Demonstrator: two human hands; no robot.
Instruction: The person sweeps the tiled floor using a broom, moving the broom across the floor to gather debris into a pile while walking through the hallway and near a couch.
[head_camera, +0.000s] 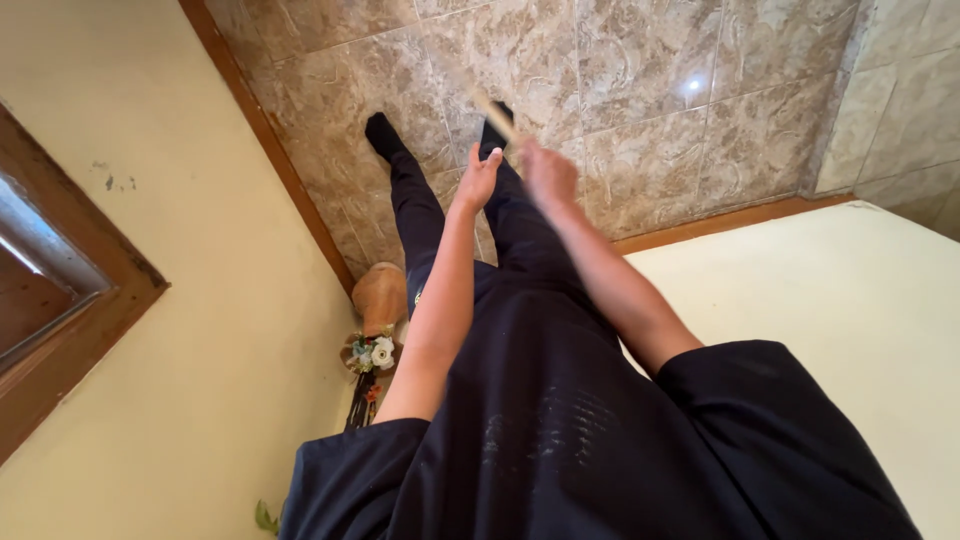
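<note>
Looking straight down past a dark shirt and dark trousers to a marbled tile floor (650, 90). Right hand (548, 172) closed around a thin wooden stick (495, 112), blurred with motion, running up and away across the tiles toward the top of the frame (far end too smeared to make out). Left hand (478, 178) just beside it, fingers loosely curled and half open, seemingly not gripping the stick; cannot tell whether touching it. Cream walls (190, 330) close on both sides, wooden skirting at their foot, a small bunch of artificial flowers (374, 352) against the left wall near the leg. Risk, as judged: in so tight a corner a swung stick could clip the wall or knock the flowers; a one-handed hold could slip.
</note>
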